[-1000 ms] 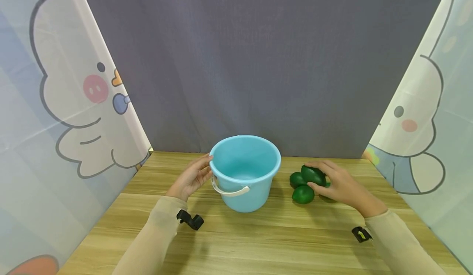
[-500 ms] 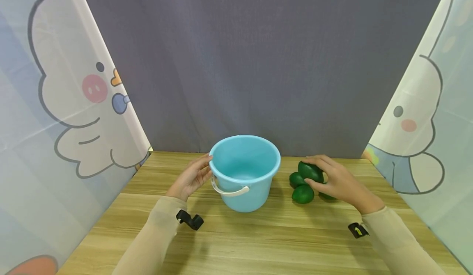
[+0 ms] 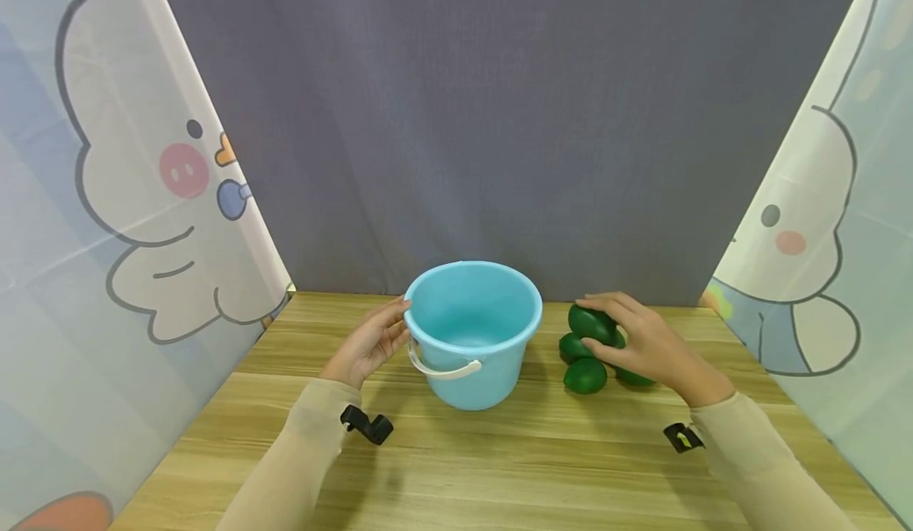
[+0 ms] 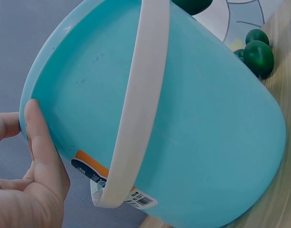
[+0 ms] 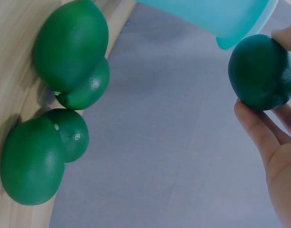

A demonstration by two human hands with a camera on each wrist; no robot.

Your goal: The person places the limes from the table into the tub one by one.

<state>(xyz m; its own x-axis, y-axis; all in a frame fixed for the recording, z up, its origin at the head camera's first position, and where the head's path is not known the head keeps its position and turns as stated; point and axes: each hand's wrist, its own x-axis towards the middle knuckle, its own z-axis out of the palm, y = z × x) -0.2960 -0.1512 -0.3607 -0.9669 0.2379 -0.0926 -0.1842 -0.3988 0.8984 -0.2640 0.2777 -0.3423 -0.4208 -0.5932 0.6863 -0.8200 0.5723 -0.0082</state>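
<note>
A light blue bucket (image 3: 474, 372) with a white handle (image 3: 445, 371) stands upright on the table. My left hand (image 3: 371, 346) grips its rim at the left side; the left wrist view shows the thumb (image 4: 41, 128) on the outer wall. In my right hand (image 3: 652, 349), a dark green fruit (image 3: 592, 322) is pinched between thumb and fingers, above other green fruits and right of the bucket. In the right wrist view the held fruit (image 5: 260, 72) is clear of the several lying on the table, such as a large one (image 5: 33, 161).
The wooden table (image 3: 499, 467) extends in front of the bucket. A dark grey cloth (image 3: 485, 119) hangs behind it, and cartoon-printed cloths (image 3: 164, 277) stand at both sides. Green fruits, one of them nearest the front (image 3: 585, 376), lie right of the bucket.
My right hand has moved a little left and up with the held fruit, uncovering more of the fruits beneath. The left hand and the bucket have stayed in place.
</note>
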